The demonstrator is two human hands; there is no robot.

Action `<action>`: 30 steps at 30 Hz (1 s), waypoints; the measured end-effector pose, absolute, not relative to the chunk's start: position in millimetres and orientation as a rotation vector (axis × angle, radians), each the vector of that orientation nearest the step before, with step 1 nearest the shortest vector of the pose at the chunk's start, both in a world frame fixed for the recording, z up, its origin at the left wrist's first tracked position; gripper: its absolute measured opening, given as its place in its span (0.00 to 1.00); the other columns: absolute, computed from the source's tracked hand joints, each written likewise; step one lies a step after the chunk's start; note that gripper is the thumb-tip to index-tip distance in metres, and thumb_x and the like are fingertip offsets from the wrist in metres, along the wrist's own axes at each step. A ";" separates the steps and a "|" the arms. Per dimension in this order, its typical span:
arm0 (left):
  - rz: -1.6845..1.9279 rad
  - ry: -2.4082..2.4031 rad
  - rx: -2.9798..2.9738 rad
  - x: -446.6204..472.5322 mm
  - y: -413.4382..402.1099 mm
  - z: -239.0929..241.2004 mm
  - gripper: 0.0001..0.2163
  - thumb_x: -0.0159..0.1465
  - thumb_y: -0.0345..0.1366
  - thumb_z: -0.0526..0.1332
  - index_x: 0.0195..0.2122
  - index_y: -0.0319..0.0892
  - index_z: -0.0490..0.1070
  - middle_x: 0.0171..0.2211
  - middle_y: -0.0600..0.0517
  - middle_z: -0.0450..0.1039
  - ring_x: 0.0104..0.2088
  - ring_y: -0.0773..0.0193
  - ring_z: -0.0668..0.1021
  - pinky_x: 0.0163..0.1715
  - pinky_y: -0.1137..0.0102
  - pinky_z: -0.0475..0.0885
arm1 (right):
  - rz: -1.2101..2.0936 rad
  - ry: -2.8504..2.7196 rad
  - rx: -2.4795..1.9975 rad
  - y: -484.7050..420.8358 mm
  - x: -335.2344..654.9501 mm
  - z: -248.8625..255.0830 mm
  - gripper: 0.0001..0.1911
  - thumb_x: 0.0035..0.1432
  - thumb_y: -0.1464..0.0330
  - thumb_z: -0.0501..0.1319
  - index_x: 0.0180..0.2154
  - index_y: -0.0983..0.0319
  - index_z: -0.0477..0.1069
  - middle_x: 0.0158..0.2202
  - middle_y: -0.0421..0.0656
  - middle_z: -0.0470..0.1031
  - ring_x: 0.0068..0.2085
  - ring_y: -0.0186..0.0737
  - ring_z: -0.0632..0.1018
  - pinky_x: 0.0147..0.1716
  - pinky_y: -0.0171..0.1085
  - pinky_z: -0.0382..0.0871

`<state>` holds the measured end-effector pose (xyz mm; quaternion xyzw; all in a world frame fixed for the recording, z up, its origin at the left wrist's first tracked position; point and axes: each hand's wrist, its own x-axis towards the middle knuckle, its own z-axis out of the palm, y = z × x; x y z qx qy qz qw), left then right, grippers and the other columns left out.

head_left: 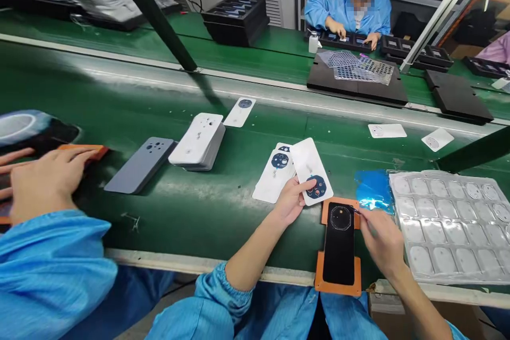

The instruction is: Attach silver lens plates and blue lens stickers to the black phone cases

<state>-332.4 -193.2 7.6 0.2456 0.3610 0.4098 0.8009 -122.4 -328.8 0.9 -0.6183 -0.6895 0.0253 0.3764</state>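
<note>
My left hand [290,201] is closed on a white backing card [311,170] with a dark octagonal camera piece near its lower end. It holds the card tilted above the green belt. Under it lies another white card [276,172] with a dark round piece. My right hand [381,238] pinches at the right edge of an orange jig [338,245] that carries a black phone back cover [339,244]. What the fingertips grip is too small to make out. Crumpled blue film [373,189] lies just beyond that hand.
A clear blister tray [454,223] with several pockets lies at the right. A stack of white covers [199,142] and a grey cover [141,164] rest mid-belt. A co-worker's hands [43,180] work at the left. Another person [350,5] sits across with black trays [237,18].
</note>
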 end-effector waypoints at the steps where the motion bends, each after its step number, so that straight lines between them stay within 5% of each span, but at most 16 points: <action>1: 0.896 0.782 0.528 -333.0 -192.7 7.3 0.19 0.48 0.37 0.76 0.38 0.36 0.75 0.26 0.54 0.72 0.19 0.75 0.68 0.14 0.80 0.54 | -0.032 -1.859 -1.511 -329.5 -127.7 -1.7 0.19 0.65 0.75 0.58 0.54 0.55 0.74 0.42 0.43 0.82 0.41 0.43 0.81 0.42 0.44 0.76; 6: 0.972 0.829 0.559 -335.8 -192.3 9.4 0.19 0.49 0.42 0.76 0.36 0.35 0.75 0.24 0.55 0.72 0.17 0.77 0.65 0.12 0.80 0.48 | -0.151 -2.156 -1.330 -332.7 -144.5 -15.9 0.26 0.64 0.80 0.57 0.61 0.56 0.68 0.49 0.45 0.81 0.48 0.47 0.81 0.46 0.46 0.76; 11: 0.987 0.827 0.575 -338.1 -194.7 10.9 0.22 0.47 0.40 0.77 0.40 0.35 0.78 0.34 0.48 0.80 0.30 0.65 0.79 0.27 0.74 0.73 | -0.051 -2.217 -1.326 -335.0 -143.4 -25.8 0.27 0.64 0.80 0.57 0.61 0.55 0.68 0.53 0.46 0.78 0.56 0.49 0.77 0.56 0.51 0.74; 16: 1.030 0.853 0.633 -336.2 -198.0 9.2 0.22 0.47 0.40 0.77 0.41 0.36 0.79 0.41 0.44 0.81 0.38 0.57 0.81 0.39 0.66 0.76 | 0.047 -2.167 -1.319 -334.6 -143.4 -26.8 0.27 0.63 0.80 0.58 0.61 0.55 0.68 0.54 0.47 0.77 0.58 0.50 0.76 0.56 0.53 0.74; 19: 1.026 0.877 0.697 -333.1 -199.7 6.2 0.21 0.49 0.42 0.76 0.41 0.36 0.79 0.40 0.45 0.81 0.35 0.60 0.81 0.35 0.69 0.75 | 0.112 -2.125 -1.322 -331.9 -143.3 -22.7 0.24 0.64 0.79 0.58 0.58 0.55 0.70 0.51 0.46 0.79 0.56 0.49 0.77 0.55 0.53 0.74; 24: 0.933 0.930 0.995 -323.9 -207.2 -0.9 0.21 0.58 0.53 0.67 0.30 0.36 0.78 0.22 0.50 0.75 0.17 0.71 0.69 0.18 0.75 0.63 | 0.169 -1.923 -1.334 -322.9 -146.7 0.4 0.16 0.64 0.76 0.59 0.51 0.56 0.73 0.45 0.45 0.81 0.48 0.45 0.81 0.49 0.48 0.77; 30: 0.939 0.837 1.111 -309.7 -230.5 0.1 0.17 0.61 0.50 0.66 0.37 0.39 0.81 0.36 0.46 0.81 0.32 0.59 0.81 0.37 0.67 0.76 | 0.217 -1.501 -1.577 -300.6 -168.9 20.6 0.05 0.65 0.68 0.61 0.42 0.59 0.73 0.38 0.45 0.78 0.36 0.41 0.81 0.36 0.40 0.79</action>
